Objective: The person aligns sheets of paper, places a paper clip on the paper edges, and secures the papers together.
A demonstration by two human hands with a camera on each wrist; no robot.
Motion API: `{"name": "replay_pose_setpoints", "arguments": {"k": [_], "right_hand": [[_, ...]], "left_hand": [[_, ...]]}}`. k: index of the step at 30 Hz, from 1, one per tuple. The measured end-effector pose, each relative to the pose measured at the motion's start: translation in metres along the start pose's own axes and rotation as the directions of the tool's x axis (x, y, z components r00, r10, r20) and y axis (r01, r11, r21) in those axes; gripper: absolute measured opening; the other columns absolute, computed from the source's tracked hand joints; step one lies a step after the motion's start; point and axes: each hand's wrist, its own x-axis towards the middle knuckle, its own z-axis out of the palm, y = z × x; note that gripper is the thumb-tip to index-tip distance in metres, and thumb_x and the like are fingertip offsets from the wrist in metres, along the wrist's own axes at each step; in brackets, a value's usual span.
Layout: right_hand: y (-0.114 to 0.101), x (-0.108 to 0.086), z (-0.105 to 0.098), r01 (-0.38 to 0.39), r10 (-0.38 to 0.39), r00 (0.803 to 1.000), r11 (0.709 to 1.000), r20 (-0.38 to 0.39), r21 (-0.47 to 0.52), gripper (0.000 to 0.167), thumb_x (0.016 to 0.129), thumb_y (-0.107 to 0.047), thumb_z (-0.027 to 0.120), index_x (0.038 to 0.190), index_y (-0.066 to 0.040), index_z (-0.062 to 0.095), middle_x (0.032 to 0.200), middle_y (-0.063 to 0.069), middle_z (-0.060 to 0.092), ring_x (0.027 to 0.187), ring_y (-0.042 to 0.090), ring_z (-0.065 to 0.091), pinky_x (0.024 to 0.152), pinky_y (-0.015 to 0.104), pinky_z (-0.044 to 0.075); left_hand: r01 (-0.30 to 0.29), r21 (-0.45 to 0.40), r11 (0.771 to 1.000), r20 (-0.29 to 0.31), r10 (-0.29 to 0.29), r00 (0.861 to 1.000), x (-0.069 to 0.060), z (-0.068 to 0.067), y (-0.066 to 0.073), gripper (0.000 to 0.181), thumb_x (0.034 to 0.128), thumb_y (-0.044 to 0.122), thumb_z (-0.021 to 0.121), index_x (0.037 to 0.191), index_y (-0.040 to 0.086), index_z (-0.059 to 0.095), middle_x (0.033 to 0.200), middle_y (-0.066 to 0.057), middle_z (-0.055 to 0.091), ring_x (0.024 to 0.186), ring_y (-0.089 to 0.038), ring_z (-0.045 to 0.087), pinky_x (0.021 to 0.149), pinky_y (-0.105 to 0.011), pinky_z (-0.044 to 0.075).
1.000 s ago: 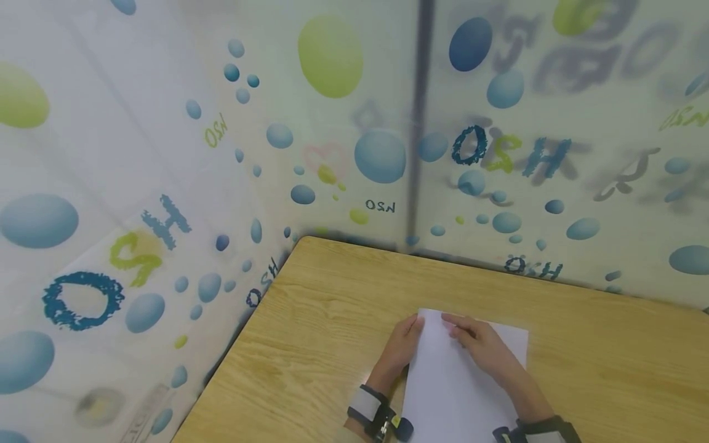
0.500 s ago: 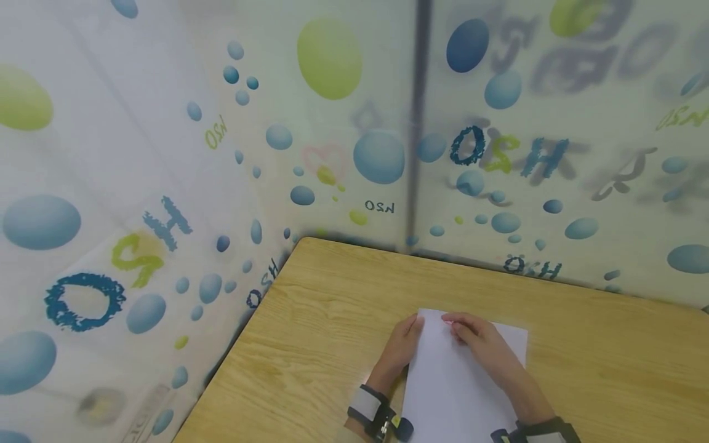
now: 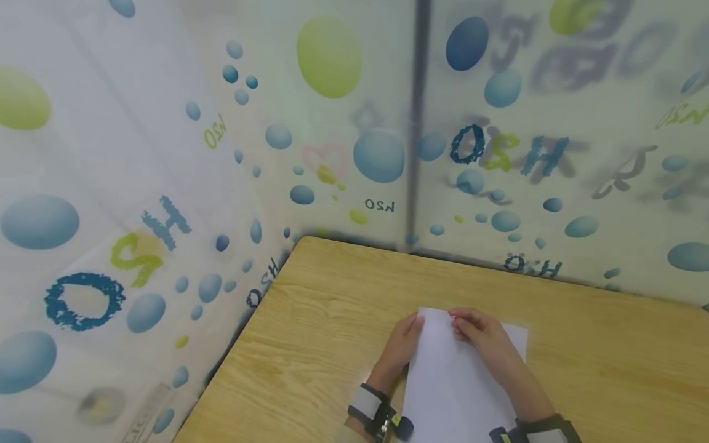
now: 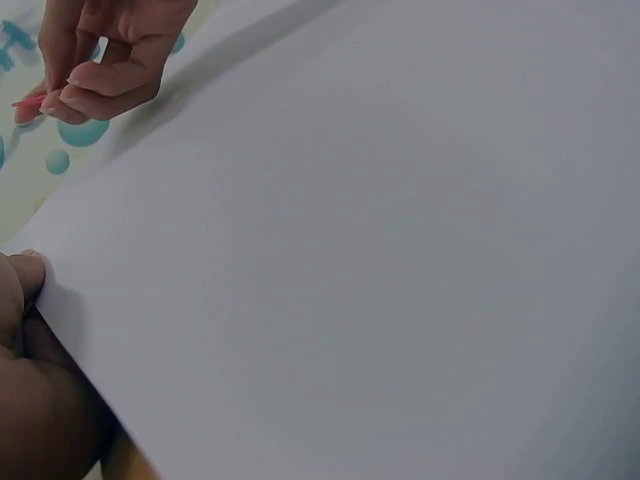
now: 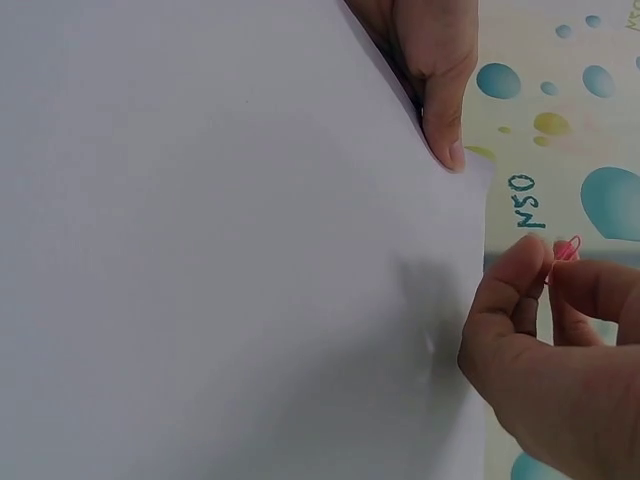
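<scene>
White paper (image 3: 443, 381) is held up over the table, its top left corner pinched by the left hand (image 3: 400, 344), thumb on the near face. In the right wrist view that thumb presses the sheet (image 5: 250, 220) near its corner. Beside the top edge, the right hand (image 3: 490, 344) pinches a small pink-red looped thing (image 5: 568, 250) between thumb and fingers; it looks like a paper clip. The left wrist view shows the right hand (image 4: 110, 60) with the pink tip (image 4: 30, 101) poking out past its fingers. Whether the clip touches the paper cannot be told.
The wooden table (image 3: 288, 320) reaches back to a patterned curtain or wall (image 3: 332, 123) with blue and green dots and lettering. Another patterned surface (image 3: 111, 184) rises along the table's left edge. Each wrist wears a strap with a small camera.
My right hand has shifted slightly right along the paper's top edge, with the pink thing between its fingers. The left hand has stayed at the corner.
</scene>
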Motion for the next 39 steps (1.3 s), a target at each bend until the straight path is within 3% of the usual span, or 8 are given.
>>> {"name": "replay_pose_setpoints", "arguments": {"k": [6, 14, 20, 24, 31, 34, 39], "right_hand": [[-0.001, 0.0, 0.001, 0.0, 0.0, 1.0, 1.0, -0.01, 0.003, 0.03, 0.098, -0.012, 0.059, 0.123, 0.005, 0.06, 0.122, 0.017, 0.06, 0.097, 0.016, 0.061, 0.081, 0.023, 0.051], [0.004, 0.002, -0.001, -0.003, 0.003, 1.0, 1.0, -0.025, 0.006, 0.033, 0.095, -0.014, 0.064, 0.123, 0.002, 0.063, 0.126, 0.016, 0.061, 0.102, 0.015, 0.064, 0.083, 0.024, 0.051], [0.006, 0.002, -0.001, -0.024, 0.023, 0.999, 0.999, -0.028, -0.035, 0.04, 0.09, -0.024, 0.071, 0.124, -0.004, 0.065, 0.126, 0.012, 0.062, 0.103, 0.011, 0.064, 0.083, 0.023, 0.051], [0.005, 0.003, -0.001, -0.038, 0.037, 0.998, 0.999, -0.042, -0.012, 0.041, 0.09, -0.024, 0.071, 0.124, -0.002, 0.065, 0.124, 0.012, 0.063, 0.103, 0.013, 0.065, 0.083, 0.024, 0.051], [0.0, 0.008, -0.001, 0.0, -0.011, 0.997, 0.988, -0.072, -0.152, 0.039, 0.095, -0.029, 0.065, 0.127, -0.007, 0.063, 0.124, 0.011, 0.062, 0.1, 0.016, 0.062, 0.081, 0.02, 0.05], [-0.001, 0.01, 0.0, 0.034, -0.044, 0.998, 0.986, -0.055, -0.163, 0.037, 0.098, -0.024, 0.06, 0.13, -0.005, 0.061, 0.127, 0.012, 0.06, 0.098, 0.018, 0.06, 0.08, 0.019, 0.05], [-0.004, 0.01, 0.001, 0.063, -0.068, 0.997, 0.988, -0.031, -0.139, 0.031, 0.1, -0.012, 0.055, 0.126, 0.002, 0.06, 0.115, 0.017, 0.061, 0.091, 0.019, 0.057, 0.077, 0.021, 0.05]], "left_hand": [[0.0, -0.007, 1.0, 0.002, 0.0, 1.0, 0.002, 0.001, -0.002, 0.04, 0.1032, 0.043, 0.041, 0.125, 0.017, 0.063, 0.091, 0.004, 0.062, 0.083, -0.013, 0.057, 0.078, -0.035, 0.046], [0.007, -0.023, 1.0, -0.003, -0.007, 1.0, 0.001, 0.002, -0.002, 0.039, 0.103, 0.042, 0.042, 0.125, 0.019, 0.063, 0.091, 0.003, 0.062, 0.083, -0.013, 0.057, 0.078, -0.035, 0.046], [0.006, -0.034, 0.999, -0.002, -0.006, 1.0, 0.0, 0.002, -0.001, 0.036, 0.1032, 0.04, 0.043, 0.123, 0.019, 0.064, 0.093, 0.003, 0.062, 0.085, -0.014, 0.057, 0.079, -0.035, 0.046], [0.003, -0.042, 0.999, 0.01, -0.003, 1.0, -0.001, 0.002, -0.001, 0.036, 0.1033, 0.041, 0.042, 0.123, 0.019, 0.064, 0.093, 0.003, 0.062, 0.085, -0.014, 0.057, 0.078, -0.035, 0.046], [-0.005, -0.04, 0.999, 0.02, 0.006, 1.0, 0.0, -0.001, 0.0, 0.038, 0.1031, 0.043, 0.041, 0.124, 0.021, 0.063, 0.091, 0.003, 0.063, 0.083, -0.014, 0.059, 0.076, -0.034, 0.047], [-0.001, -0.054, 0.999, 0.025, 0.002, 1.0, 0.001, -0.002, -0.001, 0.037, 0.103, 0.043, 0.041, 0.124, 0.024, 0.064, 0.094, 0.005, 0.065, 0.086, -0.013, 0.06, 0.079, -0.034, 0.047], [-0.012, -0.062, 0.998, 0.032, 0.014, 0.999, 0.0, -0.002, -0.001, 0.038, 0.1033, 0.043, 0.039, 0.126, 0.023, 0.063, 0.101, 0.006, 0.065, 0.092, -0.013, 0.059, 0.086, -0.036, 0.046]]}}
